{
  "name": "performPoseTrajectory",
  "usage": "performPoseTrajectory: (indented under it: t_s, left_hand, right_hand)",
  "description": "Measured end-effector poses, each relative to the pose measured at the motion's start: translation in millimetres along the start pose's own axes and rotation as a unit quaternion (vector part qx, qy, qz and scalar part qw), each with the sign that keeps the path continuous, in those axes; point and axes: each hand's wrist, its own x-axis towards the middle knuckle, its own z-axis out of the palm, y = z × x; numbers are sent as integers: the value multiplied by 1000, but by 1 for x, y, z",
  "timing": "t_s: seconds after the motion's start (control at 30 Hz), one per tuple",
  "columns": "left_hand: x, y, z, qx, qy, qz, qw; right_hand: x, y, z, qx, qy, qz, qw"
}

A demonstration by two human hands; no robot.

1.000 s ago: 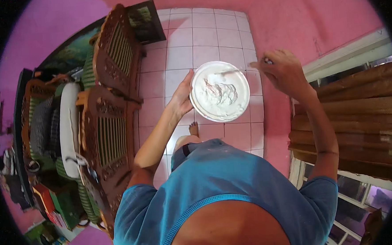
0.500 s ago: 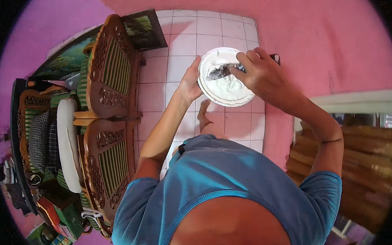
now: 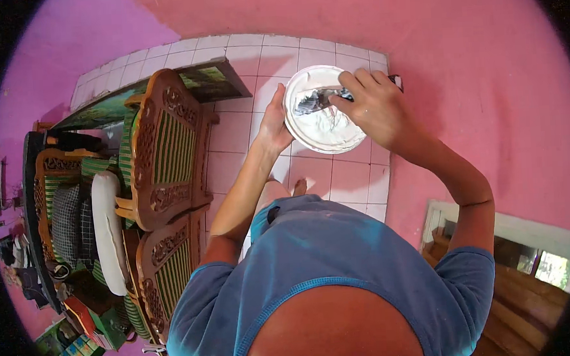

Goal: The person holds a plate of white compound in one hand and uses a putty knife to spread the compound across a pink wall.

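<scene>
A round white tub [image 3: 320,148] holds thick white paste [image 3: 327,124], its surface uneven. My left hand [image 3: 275,119] grips the tub by its left side, thumb along the rim. Over the right half of it, my right hand [image 3: 377,109] is closed on a scraper [image 3: 310,100], whose metal blade is smeared with white and lies across the paste. The dark end of its handle shows beyond my knuckles, and my fingers hide the middle.
Carved wooden chairs [image 3: 174,158] with striped cushions stand at the left, a framed landscape picture [image 3: 218,79] by them. Tiled floor [image 3: 230,168] lies below me. A pink wall [image 3: 474,91] rises at the right, with a brown-curtained window [image 3: 523,301] low on that side.
My right hand has swung leftward from beside the tub to over it, laying the scraper into the paste. The tub has risen a little in view, and the room has shifted as my head turned.
</scene>
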Motion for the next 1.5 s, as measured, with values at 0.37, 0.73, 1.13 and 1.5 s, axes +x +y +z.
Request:
performPoseTrajectory:
  t_s: [0.37, 0.73, 1.13, 1.5]
  left_hand:
    - [120, 90, -10, -71, 0, -42, 997]
    - [231, 192, -30, 2, -9, -53, 999]
    - [282, 260, -48, -62, 14, 9, 998]
    - [352, 313, -51, -70, 34, 79, 994]
  right_hand:
    - [101, 99, 60, 45, 60, 4, 997]
    - [209, 182, 109, -8, -40, 56, 998]
    - [303, 251, 155, 2, -36, -3, 999]
    - [382, 339, 230, -43, -3, -52, 998]
